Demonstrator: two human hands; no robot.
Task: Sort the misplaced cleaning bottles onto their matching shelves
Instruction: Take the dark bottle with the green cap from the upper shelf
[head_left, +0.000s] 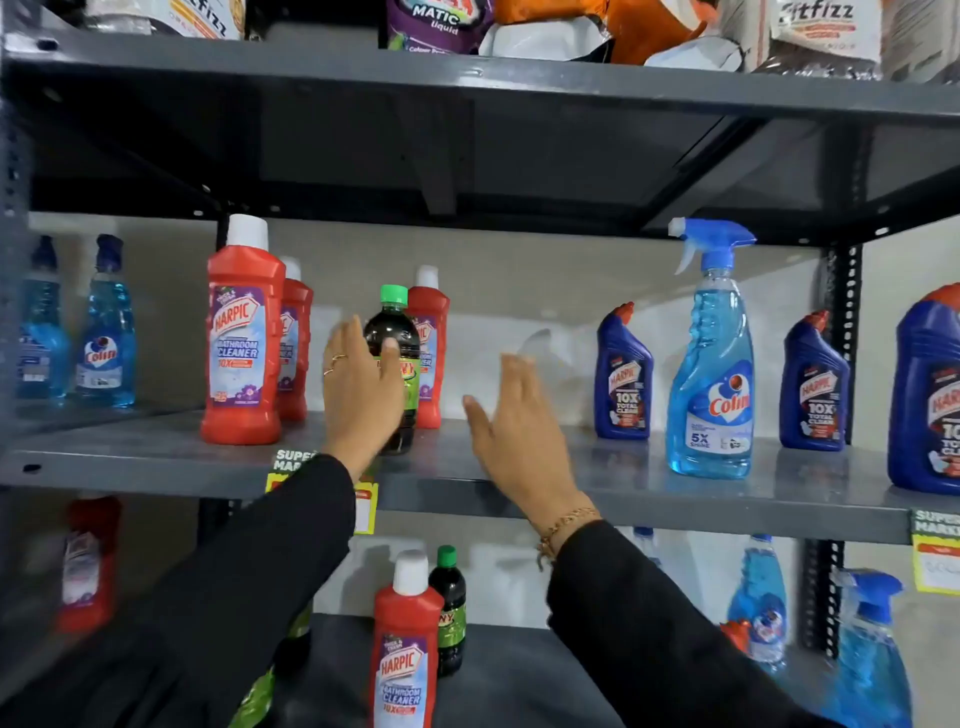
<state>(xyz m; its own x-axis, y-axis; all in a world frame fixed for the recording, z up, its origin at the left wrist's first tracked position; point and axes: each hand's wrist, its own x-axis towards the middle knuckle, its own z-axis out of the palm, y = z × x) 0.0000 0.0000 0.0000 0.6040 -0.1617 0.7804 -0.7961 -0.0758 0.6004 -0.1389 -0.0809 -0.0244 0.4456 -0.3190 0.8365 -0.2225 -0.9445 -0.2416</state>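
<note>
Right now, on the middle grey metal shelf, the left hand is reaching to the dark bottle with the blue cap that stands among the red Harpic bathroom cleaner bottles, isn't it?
Not quite: the cap is green, not blue. The head view shows the left hand at the dark bottle with the green cap, standing among the red Harpic bathroom cleaner bottles on the middle grey metal shelf.

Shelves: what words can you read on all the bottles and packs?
"HARPIC BATHROOM CLEANER 10X": front red bottle
"Colin 5X SHINE": blue spray bottle
"HARPIC 10X TOTAL CLEAN": dark blue bottle
"MATIC liquid": purple pouch
"SUPER MAR...": shelf tag, cut off
Dark bottle label: hidden by the left hand
</note>
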